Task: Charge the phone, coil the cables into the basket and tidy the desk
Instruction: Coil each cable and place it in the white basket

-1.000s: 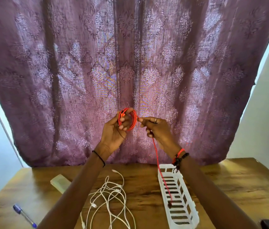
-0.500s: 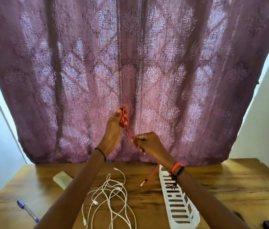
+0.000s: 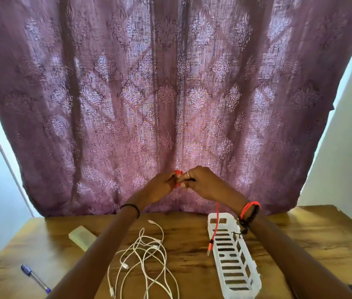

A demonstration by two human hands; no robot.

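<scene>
Now: left hand [image 3: 160, 187], right hand [image 3: 206, 186] fingers [image 3: 189, 175] pinch red cable [image 3: 215, 223]. Keep loops tight, tuck hanging tail, lower into basket [image 3: 234, 263].

The red cable [image 3: 215, 225] dangles its tail beside the white basket [image 3: 242, 293].

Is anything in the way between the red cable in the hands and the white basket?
Nothing visible. The white basket lies open-topped on the desk; the red cable dangles over its far end.
</scene>
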